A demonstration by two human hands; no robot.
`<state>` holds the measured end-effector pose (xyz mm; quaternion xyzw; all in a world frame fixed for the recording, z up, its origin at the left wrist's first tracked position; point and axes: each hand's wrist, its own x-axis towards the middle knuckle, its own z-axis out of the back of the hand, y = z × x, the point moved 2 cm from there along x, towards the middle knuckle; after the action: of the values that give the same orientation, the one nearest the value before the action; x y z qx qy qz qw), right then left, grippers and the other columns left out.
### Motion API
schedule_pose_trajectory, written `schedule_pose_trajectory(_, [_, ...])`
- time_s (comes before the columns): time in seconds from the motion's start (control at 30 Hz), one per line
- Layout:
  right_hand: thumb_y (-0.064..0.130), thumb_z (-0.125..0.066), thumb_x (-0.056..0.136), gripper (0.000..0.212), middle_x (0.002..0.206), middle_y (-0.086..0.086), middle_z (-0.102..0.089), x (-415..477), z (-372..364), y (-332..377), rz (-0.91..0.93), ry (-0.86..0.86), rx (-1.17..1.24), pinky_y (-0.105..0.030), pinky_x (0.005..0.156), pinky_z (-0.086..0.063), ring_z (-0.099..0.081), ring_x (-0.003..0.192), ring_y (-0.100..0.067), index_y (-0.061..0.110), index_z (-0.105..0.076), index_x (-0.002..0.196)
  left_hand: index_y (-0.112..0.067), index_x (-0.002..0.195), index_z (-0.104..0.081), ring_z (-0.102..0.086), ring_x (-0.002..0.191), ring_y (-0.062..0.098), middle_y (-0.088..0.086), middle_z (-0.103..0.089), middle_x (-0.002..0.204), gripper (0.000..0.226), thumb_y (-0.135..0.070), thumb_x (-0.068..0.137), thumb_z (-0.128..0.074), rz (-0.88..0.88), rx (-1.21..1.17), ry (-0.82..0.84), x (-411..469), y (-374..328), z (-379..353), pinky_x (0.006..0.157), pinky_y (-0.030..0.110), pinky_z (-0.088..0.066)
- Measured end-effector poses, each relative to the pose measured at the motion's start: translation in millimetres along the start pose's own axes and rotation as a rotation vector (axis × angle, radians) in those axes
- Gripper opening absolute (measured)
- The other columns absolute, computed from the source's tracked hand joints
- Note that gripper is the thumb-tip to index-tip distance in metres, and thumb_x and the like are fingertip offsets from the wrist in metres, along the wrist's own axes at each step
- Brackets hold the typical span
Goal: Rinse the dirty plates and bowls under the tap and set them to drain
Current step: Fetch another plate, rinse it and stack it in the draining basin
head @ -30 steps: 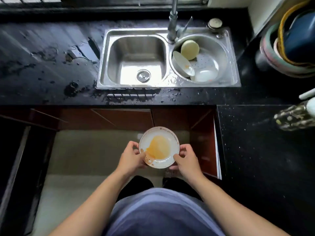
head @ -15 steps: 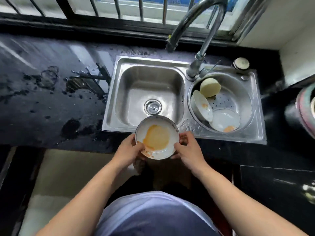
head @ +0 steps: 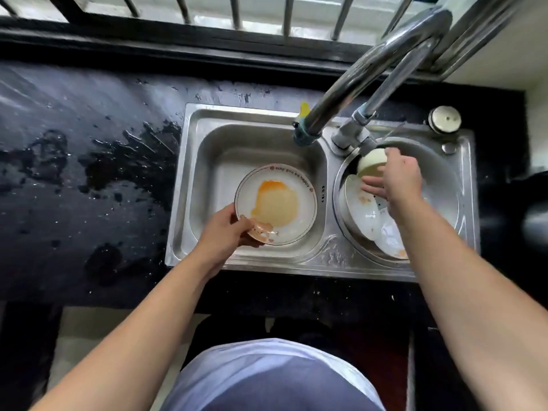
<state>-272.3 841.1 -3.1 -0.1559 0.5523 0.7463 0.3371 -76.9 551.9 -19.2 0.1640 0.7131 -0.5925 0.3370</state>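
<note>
A white plate (head: 277,204) with an orange stain and a printed rim sits low over the left sink basin (head: 207,149). My left hand (head: 228,229) grips its near left rim. My right hand (head: 394,178) reaches into the round right basin (head: 441,173), fingers spread, touching a pale yellow bowl (head: 372,163) lying against the basin wall. Below that hand lean a stained white plate (head: 360,209) and another white plate (head: 391,238), partly hidden by my forearm. The curved tap (head: 367,72) arches overhead, its spout (head: 304,134) over the left basin. No water runs.
Wet black countertop (head: 89,173) stretches left of the sink, with puddles. A round knob cap (head: 444,119) sits at the sink's back right corner. Window bars (head: 237,10) run along the back. A dark counter lies to the right.
The plate went from in front of my body over the floor up into the left basin. My right hand let go of it and reached into the right basin to the yellow bowl.
</note>
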Motion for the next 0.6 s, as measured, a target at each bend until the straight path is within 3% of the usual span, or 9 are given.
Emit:
schedule_pose_trajectory(0.1, [0.056,-0.055,0.081,0.062,0.119,-0.016,-0.063,35,-9,27,-0.023,0.082,-0.075,-0.040,0.053,-0.063,-0.078,0.069,-0.035,0.013,-0.054,0.126,-0.004,0.095,-0.064,-0.078,0.070,0.029,0.010,-0.080,0.079,0.011,0.005,0.099,-0.057,0.001,-0.010,-0.002,9,-4,-5,0.064,0.038,-0.066])
schedule_pose_trajectory(0.2, [0.062,-0.052,0.083,0.075,0.112,-0.020,-0.064,55,-19,42,0.015,0.039,-0.175,-0.035,0.045,-0.060,-0.077,0.060,-0.035,0.004,-0.048,0.130,-0.005,0.092,-0.062,-0.077,0.067,0.028,0.006,-0.079,0.073,0.012,0.005,0.099,-0.059,0.011,-0.021,-0.021,17,-8,-8,0.063,0.038,-0.066])
schedule_pose_trajectory(0.27, [0.053,-0.045,0.094,0.059,0.097,-0.026,-0.069,67,-19,45,0.037,-0.027,-0.242,-0.033,0.042,-0.059,-0.075,0.053,-0.034,-0.001,-0.048,0.117,-0.005,0.093,-0.063,-0.078,0.068,0.028,0.006,-0.079,0.074,0.012,0.004,0.098,-0.059,0.016,-0.028,-0.033,20,-9,-10,0.063,0.038,-0.066])
schedule_pose_trajectory(0.33, [0.037,-0.038,0.100,0.047,0.086,-0.028,-0.073,77,-18,45,0.049,-0.081,-0.292,-0.037,0.057,-0.065,-0.074,0.051,-0.027,-0.007,-0.052,0.109,-0.006,0.093,-0.064,-0.077,0.067,0.027,0.006,-0.079,0.074,0.013,0.005,0.098,-0.059,0.017,-0.035,-0.044,21,-11,-12,0.061,0.036,-0.065])
schedule_pose_trajectory(0.4, [0.027,-0.038,0.101,0.032,0.070,-0.016,-0.076,82,-17,44,0.064,-0.091,-0.326,-0.038,0.074,-0.066,-0.068,0.047,-0.013,0.001,-0.056,0.098,-0.004,0.095,-0.064,-0.077,0.066,0.027,0.006,-0.079,0.074,0.011,0.005,0.098,-0.059,0.016,-0.042,-0.047,23,-11,-12,0.060,0.035,-0.065])
schedule_pose_trajectory(0.43, [0.024,-0.041,0.102,0.025,0.063,-0.009,-0.074,83,-18,43,0.076,-0.083,-0.304,-0.038,0.072,-0.066,-0.068,0.049,-0.013,0.008,-0.054,0.088,-0.003,0.096,-0.064,-0.077,0.066,0.028,0.006,-0.079,0.075,0.011,0.005,0.098,-0.058,0.016,-0.048,-0.050,24,-11,-12,0.060,0.036,-0.065])
schedule_pose_trajectory(0.53, [0.019,-0.047,0.103,0.027,0.081,-0.023,-0.067,79,-16,35,0.081,-0.083,-0.180,-0.042,0.066,-0.066,-0.074,0.071,-0.029,0.014,-0.045,0.076,-0.003,0.097,-0.065,-0.077,0.068,0.029,0.007,-0.080,0.077,0.011,0.006,0.098,-0.058,0.022,-0.063,-0.053,26,-11,-13,0.062,0.038,-0.066])
schedule_pose_trajectory(0.6, [0.018,-0.045,0.104,0.027,0.089,-0.025,-0.064,78,-15,30,0.073,-0.076,-0.133,-0.040,0.064,-0.066,-0.074,0.073,-0.032,0.013,-0.046,0.077,-0.003,0.096,-0.065,-0.077,0.068,0.029,0.009,-0.080,0.078,0.011,0.006,0.098,-0.059,0.027,-0.073,-0.061,26,-10,-13,0.061,0.037,-0.066])
